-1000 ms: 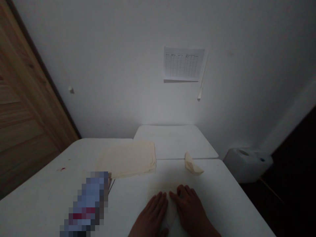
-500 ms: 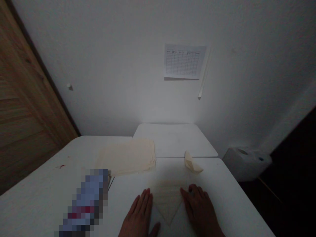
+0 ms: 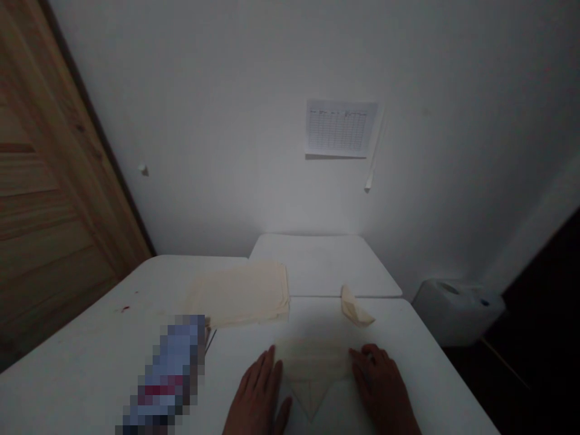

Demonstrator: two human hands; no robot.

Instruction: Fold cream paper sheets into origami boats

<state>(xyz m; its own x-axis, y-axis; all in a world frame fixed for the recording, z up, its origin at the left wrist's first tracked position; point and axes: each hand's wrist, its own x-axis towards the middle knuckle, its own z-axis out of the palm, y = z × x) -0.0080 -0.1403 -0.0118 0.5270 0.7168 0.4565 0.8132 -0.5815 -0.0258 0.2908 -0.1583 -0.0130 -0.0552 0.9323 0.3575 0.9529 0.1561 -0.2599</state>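
A thin, cream-coloured folded paper (image 3: 312, 365) lies on the white table in front of me, with a broad band at the top and a point toward me. My left hand (image 3: 259, 389) lies along its left edge, fingers stretched out and nearly flat. At the right corner of the paper, my right hand (image 3: 383, 383) has its fingers bent, with thumb and index finger at the edge. A small folded paper piece (image 3: 356, 307) sits beyond my right hand.
To the left lies a stack of cream paper sheets (image 3: 240, 293). A blurred-out blue item (image 3: 170, 368) is nearer me. Behind the white table (image 3: 435, 374) is a wall with a printed sheet (image 3: 341, 128). A white box-like object (image 3: 457, 311) stands off the right edge.
My right hand has shifted right, away from my left hand, and the paper's upper band now spreads wider. The whole view has tilted slightly, moving things down and right.
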